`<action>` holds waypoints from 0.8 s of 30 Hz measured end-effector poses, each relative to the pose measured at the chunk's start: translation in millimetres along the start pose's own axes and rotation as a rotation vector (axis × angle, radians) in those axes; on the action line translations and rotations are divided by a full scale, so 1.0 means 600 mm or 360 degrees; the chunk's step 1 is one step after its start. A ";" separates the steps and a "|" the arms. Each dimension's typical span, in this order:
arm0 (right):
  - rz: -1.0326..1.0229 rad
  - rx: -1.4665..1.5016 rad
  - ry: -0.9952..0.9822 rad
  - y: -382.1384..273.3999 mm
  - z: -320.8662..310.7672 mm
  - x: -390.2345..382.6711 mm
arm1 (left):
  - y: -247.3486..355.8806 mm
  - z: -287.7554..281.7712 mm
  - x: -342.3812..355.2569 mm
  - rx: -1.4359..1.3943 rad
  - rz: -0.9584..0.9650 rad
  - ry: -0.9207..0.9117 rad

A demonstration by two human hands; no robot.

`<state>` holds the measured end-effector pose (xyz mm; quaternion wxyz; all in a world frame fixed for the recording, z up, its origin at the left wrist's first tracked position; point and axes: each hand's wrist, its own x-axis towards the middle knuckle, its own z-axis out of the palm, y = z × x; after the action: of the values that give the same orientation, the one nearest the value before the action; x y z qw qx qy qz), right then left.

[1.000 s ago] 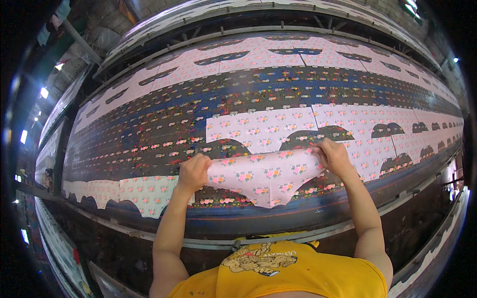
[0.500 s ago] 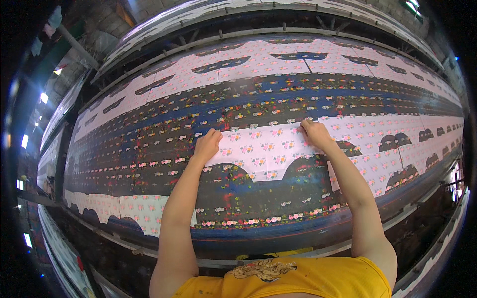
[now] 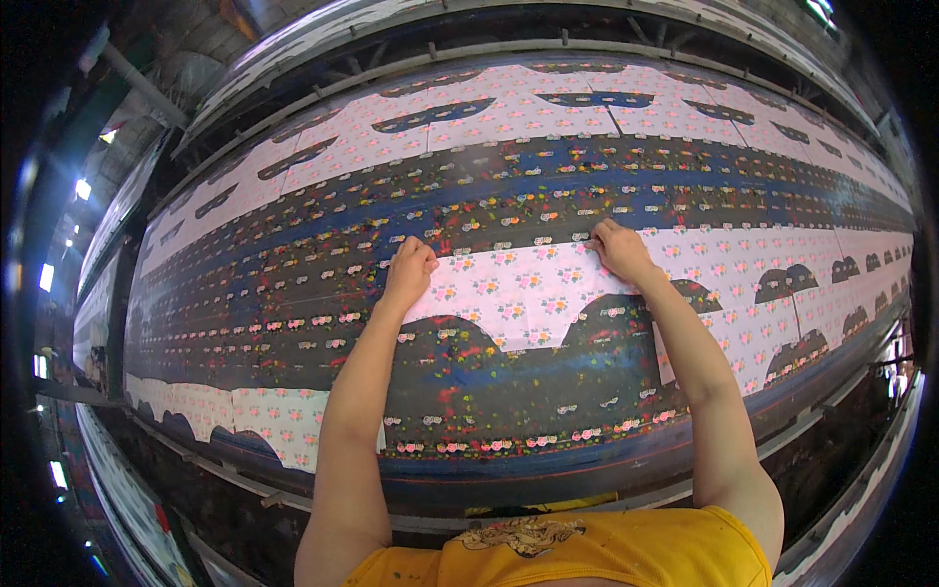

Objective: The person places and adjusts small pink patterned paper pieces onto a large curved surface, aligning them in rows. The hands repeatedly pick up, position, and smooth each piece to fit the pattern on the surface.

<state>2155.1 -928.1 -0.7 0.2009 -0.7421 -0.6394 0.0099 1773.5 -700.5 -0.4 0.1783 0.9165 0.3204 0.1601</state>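
Fabric panel [image 3: 518, 289] (pink floral, brief-cut) lies lengthwise along the table [image 3: 518, 386], between your left hand [image 3: 411, 269] and right hand [image 3: 621, 253], neither nearer; fingers pinch its far corners, rest spreading toward table's near edge.

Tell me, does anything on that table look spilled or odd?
Yes: the dark table has scattered red, yellow and green specks, including in front of the pink cloth between the left hand and right hand. They resemble stray paint, though perhaps that's normal here.
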 end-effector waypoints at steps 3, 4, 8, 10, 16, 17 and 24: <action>0.0007 -0.0025 -0.0043 0.002 0.002 0.007 | -0.002 0.007 0.005 0.0038 -0.0056 -0.0024; 0.0009 -0.0033 -0.0059 0.001 0.003 0.008 | 0.001 0.009 0.005 0.0081 -0.0089 -0.0061; 0.0004 -0.0116 -0.0124 -0.004 0.000 0.009 | 0.010 0.008 0.005 0.0114 -0.0133 -0.0136; -0.0075 -0.0113 -0.0179 -0.001 -0.005 0.010 | 0.010 0.006 0.002 0.0041 -0.0126 -0.0154; -0.0068 -0.0119 -0.0050 -0.011 -0.009 -0.008 | 0.023 0.002 -0.012 -0.0040 -0.0027 -0.0041; -0.0078 -0.0115 -0.0055 -0.010 -0.009 -0.008 | 0.022 0.002 -0.011 0.0007 -0.0023 -0.0065; -0.0040 -0.0076 -0.0125 -0.047 -0.052 -0.040 | 0.047 -0.023 -0.045 -0.0363 0.0108 0.0260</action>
<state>2132.8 -956.8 31.2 0.1580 -0.7376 -0.6561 0.0212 1762.5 -735.5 18.8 0.2491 0.8845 0.2825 0.2753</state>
